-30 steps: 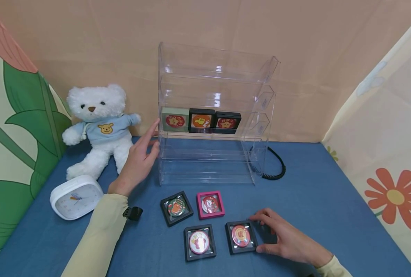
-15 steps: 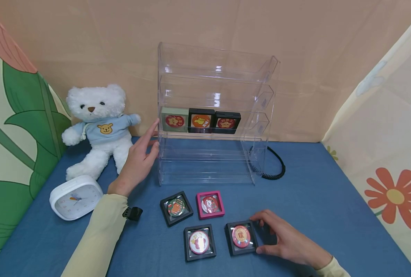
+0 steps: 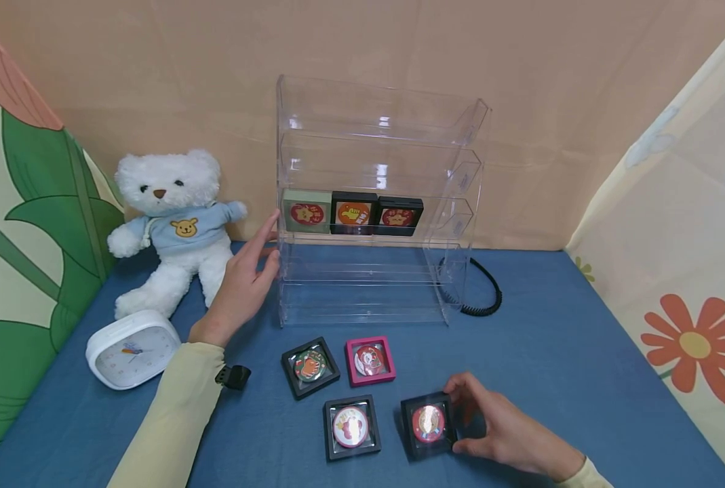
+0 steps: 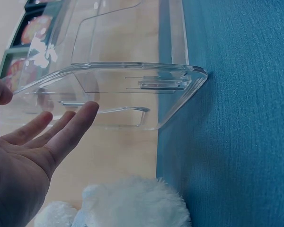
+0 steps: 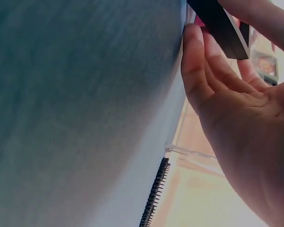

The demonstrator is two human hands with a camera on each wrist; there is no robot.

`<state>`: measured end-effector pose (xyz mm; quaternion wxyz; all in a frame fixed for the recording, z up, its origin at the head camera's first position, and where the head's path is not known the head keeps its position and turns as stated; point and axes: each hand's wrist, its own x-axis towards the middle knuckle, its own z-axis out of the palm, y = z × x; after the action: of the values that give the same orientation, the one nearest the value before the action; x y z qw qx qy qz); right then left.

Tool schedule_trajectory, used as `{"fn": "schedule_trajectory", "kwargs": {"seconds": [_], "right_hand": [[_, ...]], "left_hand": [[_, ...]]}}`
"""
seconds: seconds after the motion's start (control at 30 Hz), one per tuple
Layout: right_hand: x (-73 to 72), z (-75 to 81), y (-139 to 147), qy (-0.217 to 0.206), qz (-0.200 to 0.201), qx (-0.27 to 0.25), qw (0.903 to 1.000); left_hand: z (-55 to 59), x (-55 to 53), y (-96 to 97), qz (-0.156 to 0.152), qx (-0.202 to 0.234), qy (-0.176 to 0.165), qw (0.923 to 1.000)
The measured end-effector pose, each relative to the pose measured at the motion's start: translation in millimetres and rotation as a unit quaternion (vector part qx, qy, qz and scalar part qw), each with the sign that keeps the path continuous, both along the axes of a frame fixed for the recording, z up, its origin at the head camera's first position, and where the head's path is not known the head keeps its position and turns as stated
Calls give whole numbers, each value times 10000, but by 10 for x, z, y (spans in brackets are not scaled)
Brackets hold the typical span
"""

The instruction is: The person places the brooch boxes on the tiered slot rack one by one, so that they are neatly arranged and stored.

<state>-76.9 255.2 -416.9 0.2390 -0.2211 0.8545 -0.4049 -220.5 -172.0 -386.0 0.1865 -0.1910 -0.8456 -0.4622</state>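
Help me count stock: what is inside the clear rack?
The rack holds three boxes side by side on one shelf: from the left, a pale green box, a black box and another black box. Their backs are hidden.

Black case (image 3: 408,421) with red badge (image 3: 428,425), magenta case (image 3: 370,361) — blue cloth (image 3: 539,325), orange-flowered cream curtain (image 3: 661,237).

A: "Head view: even, moderate light. Glare?"

B: "White highlights on clear rack (image 3: 382,177) and held case (image 3: 427,425). Soft shadows on counter (image 3: 551,318)."

A: "Wrist views?"

B: "Left: boxes (image 4: 36,29) blurred behind glare. Right: soft focus, counter dim, backdrop (image 5: 194,203) washed out."
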Motion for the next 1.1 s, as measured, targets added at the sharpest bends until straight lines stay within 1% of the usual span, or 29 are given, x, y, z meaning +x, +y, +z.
{"fn": "schedule_trajectory", "kwargs": {"seconds": [0.17,0.27,0.37,0.43,0.67,0.8,1.0,1.1], "right_hand": [[15,-5,2,-213,-28,-220,9995],[29,-4,11,-199,0,-412,9990],[43,-2,19,-69,54,-539,9985],[49,-1,20,81,89,-538,9985],[70,4,8,579,-19,-475,9972],[82,14,8,677,-50,-488,9965],[95,30,6,640,-114,-541,9964],[103,27,2,693,-156,-540,9960]], "left_hand": [[3,3,3,-45,34,-17,10000],[6,11,2,-26,14,-45,10000],[8,16,-3,-2,-3,-70,10000],[6,14,-5,12,-10,-75,10000],[5,4,1,21,-35,-38,10000],[10,5,5,19,-47,-14,10000],[20,6,8,44,-64,-25,10000],[18,4,8,65,-78,-22,9999]]}}
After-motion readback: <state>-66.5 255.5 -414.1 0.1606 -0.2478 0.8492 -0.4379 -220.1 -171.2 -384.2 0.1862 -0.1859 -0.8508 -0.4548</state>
